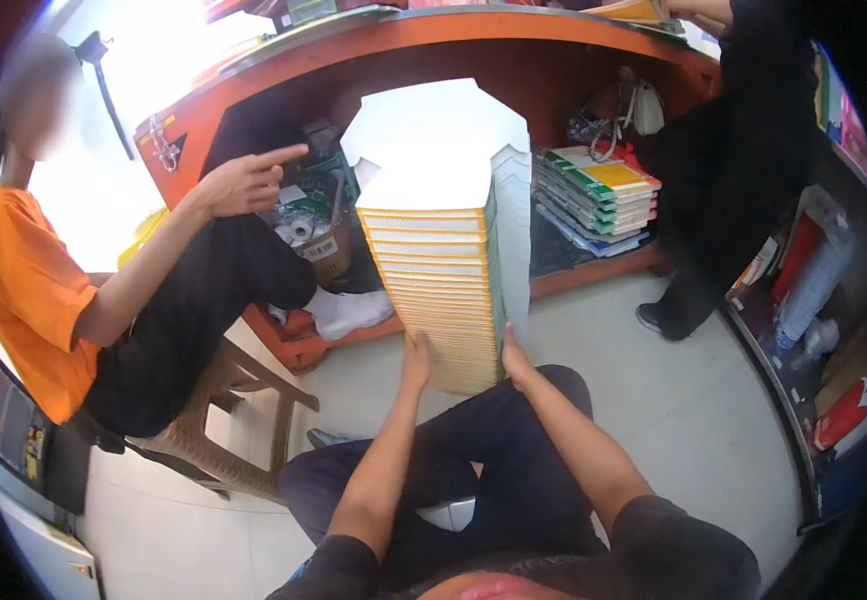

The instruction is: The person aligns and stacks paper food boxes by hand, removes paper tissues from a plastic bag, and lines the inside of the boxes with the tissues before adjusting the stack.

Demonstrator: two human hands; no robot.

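Observation:
A tall stack of flat white cartons (434, 285) with yellow edges stands upright in front of my crossed legs. Its top sheet is white with cut corners, and its right side is pale green. My left hand (416, 358) presses against the lower left side of the stack. On the lower right side, my right hand (516, 358) is wrapped round the edge, so the stack is held between both hands. Some fingertips are hidden by the cartons.
At the left, a person in an orange shirt (29, 290) sits on a brown stool (194, 425), one hand pointing. An orange desk (404, 35) stands ahead, with stacked green-yellow cartons (599, 190) beneath. Another person in black (734, 150) stands right, beside shelves (779, 400).

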